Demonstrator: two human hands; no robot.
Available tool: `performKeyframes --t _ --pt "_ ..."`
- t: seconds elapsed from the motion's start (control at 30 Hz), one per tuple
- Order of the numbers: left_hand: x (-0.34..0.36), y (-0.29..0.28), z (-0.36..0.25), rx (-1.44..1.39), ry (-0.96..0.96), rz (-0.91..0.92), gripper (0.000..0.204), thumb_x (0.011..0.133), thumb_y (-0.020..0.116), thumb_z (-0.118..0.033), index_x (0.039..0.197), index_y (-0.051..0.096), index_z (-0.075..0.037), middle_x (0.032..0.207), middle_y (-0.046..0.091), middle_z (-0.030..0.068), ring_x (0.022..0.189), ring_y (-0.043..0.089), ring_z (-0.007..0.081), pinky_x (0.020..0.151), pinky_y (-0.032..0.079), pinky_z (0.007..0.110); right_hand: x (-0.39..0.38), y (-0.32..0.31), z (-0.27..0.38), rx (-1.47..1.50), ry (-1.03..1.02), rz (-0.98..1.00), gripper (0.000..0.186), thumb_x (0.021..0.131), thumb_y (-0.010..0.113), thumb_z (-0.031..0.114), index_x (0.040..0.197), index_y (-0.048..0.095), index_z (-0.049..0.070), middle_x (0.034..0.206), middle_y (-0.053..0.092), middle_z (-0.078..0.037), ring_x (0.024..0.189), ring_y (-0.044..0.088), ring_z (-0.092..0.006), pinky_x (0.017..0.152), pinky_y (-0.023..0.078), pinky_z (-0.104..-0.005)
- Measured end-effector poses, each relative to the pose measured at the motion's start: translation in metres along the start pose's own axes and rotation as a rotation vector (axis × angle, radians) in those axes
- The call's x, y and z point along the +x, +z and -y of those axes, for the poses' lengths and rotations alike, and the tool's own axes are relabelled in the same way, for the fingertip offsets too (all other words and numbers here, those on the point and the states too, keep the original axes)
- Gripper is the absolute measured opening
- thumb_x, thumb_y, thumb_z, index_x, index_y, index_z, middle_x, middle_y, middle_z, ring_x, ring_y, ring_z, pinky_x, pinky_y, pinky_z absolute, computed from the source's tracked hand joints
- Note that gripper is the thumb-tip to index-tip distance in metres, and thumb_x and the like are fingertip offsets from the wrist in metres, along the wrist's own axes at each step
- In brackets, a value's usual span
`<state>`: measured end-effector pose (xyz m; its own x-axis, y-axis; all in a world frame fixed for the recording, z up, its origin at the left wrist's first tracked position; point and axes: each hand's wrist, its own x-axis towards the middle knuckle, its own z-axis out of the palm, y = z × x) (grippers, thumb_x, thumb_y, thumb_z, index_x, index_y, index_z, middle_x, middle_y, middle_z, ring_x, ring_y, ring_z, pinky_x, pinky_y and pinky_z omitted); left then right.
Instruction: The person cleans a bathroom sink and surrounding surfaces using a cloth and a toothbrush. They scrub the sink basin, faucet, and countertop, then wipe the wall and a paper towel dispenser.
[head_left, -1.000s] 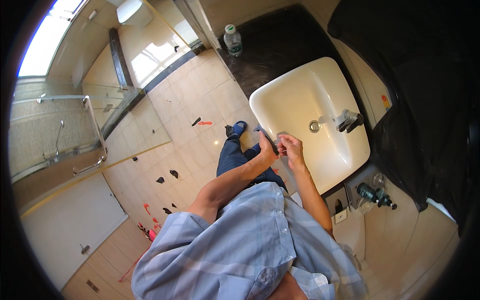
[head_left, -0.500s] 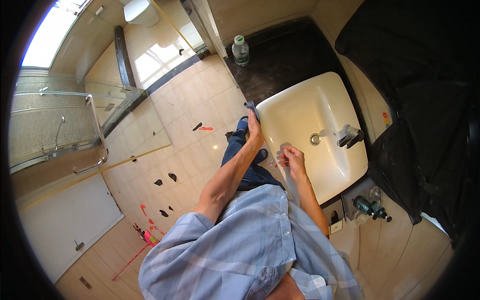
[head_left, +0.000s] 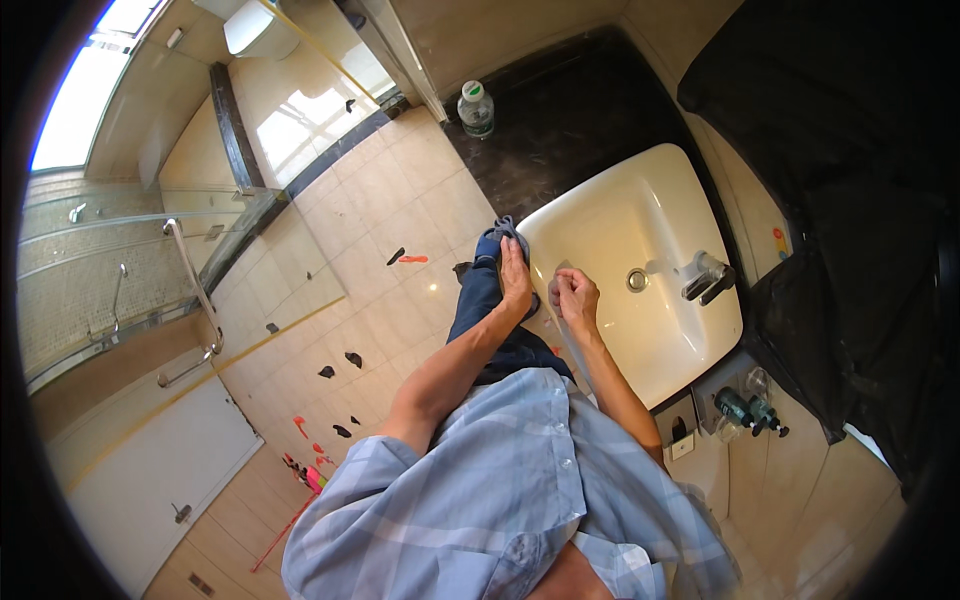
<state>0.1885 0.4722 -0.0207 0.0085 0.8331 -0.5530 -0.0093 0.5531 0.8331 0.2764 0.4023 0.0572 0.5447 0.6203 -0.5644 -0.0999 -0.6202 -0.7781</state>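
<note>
At the sink's far left corner, my left hand [head_left: 515, 277] presses a crumpled grey-blue cloth [head_left: 511, 233] against the outer edge, its fingers stretched and close together. My right hand [head_left: 577, 298] is closed above the near left rim, with the fingers curled in; whether anything is inside them is hidden. A pale shadow falls on the rim beside it. Both hands are at the white washbasin [head_left: 665, 330], which has a dark metal tap [head_left: 708, 278] on its right side and a round drain [head_left: 637, 281] in the bottom.
A clear bottle with a white and green cap [head_left: 476, 110] stands on the black countertop [head_left: 560, 110]. Dark pump bottles [head_left: 750, 411] stand below the basin's near right corner. Black cloth [head_left: 840, 230] hangs at the right. Black and red scraps [head_left: 413, 259] lie on the tiled floor.
My left hand and the cloth have come slightly nearer along the sink's edge. My right hand has drawn closer to my left, its fingers curling tighter. The whole view has shifted slightly.
</note>
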Motion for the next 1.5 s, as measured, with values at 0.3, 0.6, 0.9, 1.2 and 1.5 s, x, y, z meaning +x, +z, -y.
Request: performKeyframes --t 0.3,0.6,0.9,1.2,1.5 --pt "0.093 0.000 -0.060 0.456 0.153 0.605 0.053 0.096 0.052 -0.042 0.130 0.053 -0.001 0.119 0.063 0.0195 0.115 0.059 0.0254 0.095 0.043 0.030 0.020 0.035 0.014 -0.519 -0.318 -0.429 0.010 0.088 0.058 0.019 0.091 0.063 0.011 0.077 0.068 -0.011 0.070 0.066 -0.0338 0.063 0.050 -0.0424" --pt "0.127 0.115 -0.118 0.851 0.278 0.986 0.062 0.099 0.038 -0.047 0.141 0.036 -0.001 0.142 0.041 0.0241 0.131 0.039 0.0376 0.107 0.035 0.039 0.037 0.045 0.022 -0.617 -0.336 -0.526 0.007 0.089 0.055 0.016 0.090 0.059 0.010 0.070 0.065 -0.015 0.063 0.064 -0.0373 0.057 0.050 -0.0464" --pt "0.123 0.025 -0.098 0.693 0.237 1.091 0.067 0.098 0.042 -0.048 0.141 0.034 0.004 0.144 0.037 0.0265 0.136 0.034 0.0373 0.112 0.027 0.036 0.079 0.001 0.037 -0.420 -0.298 -0.802 0.009 0.084 0.060 0.005 0.093 0.063 0.006 0.087 0.066 -0.015 0.079 0.064 -0.0325 0.069 0.050 -0.0396" --pt "0.136 0.095 -0.115 0.762 0.177 1.121 0.079 0.096 0.034 -0.059 0.144 0.029 0.003 0.150 0.030 0.0240 0.140 0.028 0.0345 0.115 0.022 0.033 0.159 -0.085 0.111 -0.611 -0.488 -1.045 0.032 0.078 0.062 -0.004 0.108 0.057 0.005 0.118 0.057 -0.017 0.110 0.053 -0.0371 0.091 0.047 -0.0436" --pt "0.185 0.191 -0.049 1.185 1.375 1.037 0.044 0.097 0.048 -0.018 0.139 0.041 -0.005 0.139 0.042 0.0269 0.120 0.052 0.0405 0.079 0.055 0.040 0.168 -0.106 0.082 -0.482 -0.563 -0.990 0.037 0.075 0.052 -0.012 0.108 0.057 0.003 0.127 0.053 -0.016 0.118 0.049 -0.0383 0.097 0.043 -0.0423"
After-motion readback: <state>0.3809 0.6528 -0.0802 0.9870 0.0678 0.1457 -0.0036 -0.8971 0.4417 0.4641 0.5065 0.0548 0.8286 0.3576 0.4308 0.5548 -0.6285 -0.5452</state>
